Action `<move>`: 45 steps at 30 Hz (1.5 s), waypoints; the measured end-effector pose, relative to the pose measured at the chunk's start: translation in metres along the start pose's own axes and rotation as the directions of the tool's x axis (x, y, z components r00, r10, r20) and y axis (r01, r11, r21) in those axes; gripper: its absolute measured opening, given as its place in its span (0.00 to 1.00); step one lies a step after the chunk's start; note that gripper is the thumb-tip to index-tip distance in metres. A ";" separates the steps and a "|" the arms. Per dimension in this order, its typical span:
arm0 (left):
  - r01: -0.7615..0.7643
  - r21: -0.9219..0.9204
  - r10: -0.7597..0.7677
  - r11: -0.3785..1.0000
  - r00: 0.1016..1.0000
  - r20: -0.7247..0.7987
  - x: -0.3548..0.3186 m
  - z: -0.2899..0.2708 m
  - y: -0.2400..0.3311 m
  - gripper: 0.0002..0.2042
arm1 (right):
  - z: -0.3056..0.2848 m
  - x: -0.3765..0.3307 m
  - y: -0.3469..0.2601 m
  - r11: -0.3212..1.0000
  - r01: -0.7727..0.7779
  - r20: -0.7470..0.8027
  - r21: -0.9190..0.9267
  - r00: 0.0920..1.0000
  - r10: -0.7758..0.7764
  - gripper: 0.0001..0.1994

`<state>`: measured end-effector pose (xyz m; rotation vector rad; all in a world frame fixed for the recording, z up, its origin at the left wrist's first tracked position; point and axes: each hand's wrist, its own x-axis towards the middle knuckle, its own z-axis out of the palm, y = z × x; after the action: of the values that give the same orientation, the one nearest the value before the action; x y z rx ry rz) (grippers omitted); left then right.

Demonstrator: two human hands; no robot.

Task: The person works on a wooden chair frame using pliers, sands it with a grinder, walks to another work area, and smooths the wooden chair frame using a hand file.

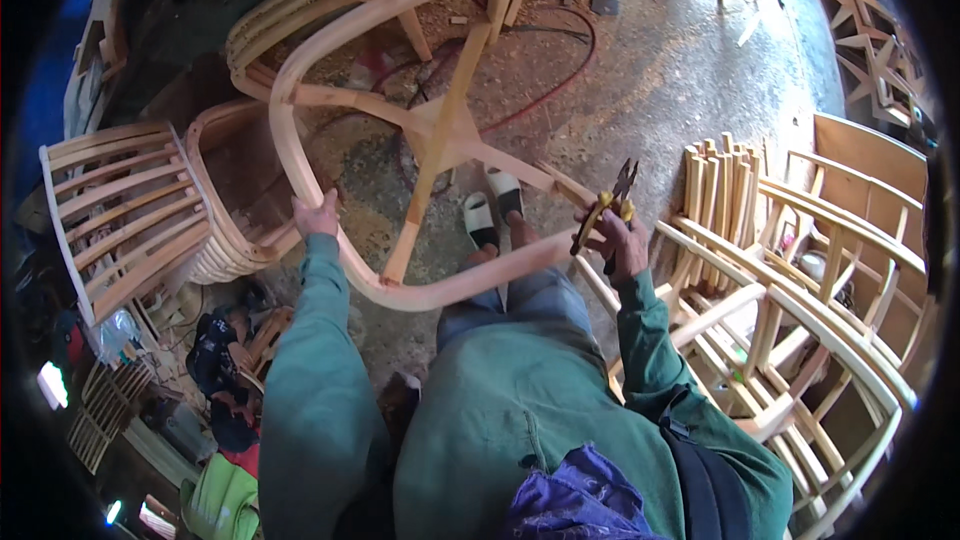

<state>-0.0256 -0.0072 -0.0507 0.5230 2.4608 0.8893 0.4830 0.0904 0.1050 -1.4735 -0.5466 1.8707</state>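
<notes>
The left hand (316, 215) is gripping the frame (445, 130) by its left rail, most of it stretching forward and rightward from that grasp. The right hand (622, 243) is clasping pliers (604, 202) at the near right corner; whether it is also touching the frame, I cannot tell.

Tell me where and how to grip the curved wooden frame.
Probably best by the frame's left side rail, coming from the left with a full wrap: the bar looks slim, rounded and exposed along its outer edge. The left hand holds it there; pliers occupy the right hand.
</notes>
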 end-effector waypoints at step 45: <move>0.232 0.480 -0.219 0.846 0.972 -0.084 -0.383 0.239 0.125 0.45 | -0.053 0.186 -0.264 0.563 -0.187 0.499 -0.805 0.298 0.814 0.19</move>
<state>0.4409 0.0112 -0.0159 0.3697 2.7012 0.1704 0.5782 0.4003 0.1479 -0.9629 -1.3903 3.2918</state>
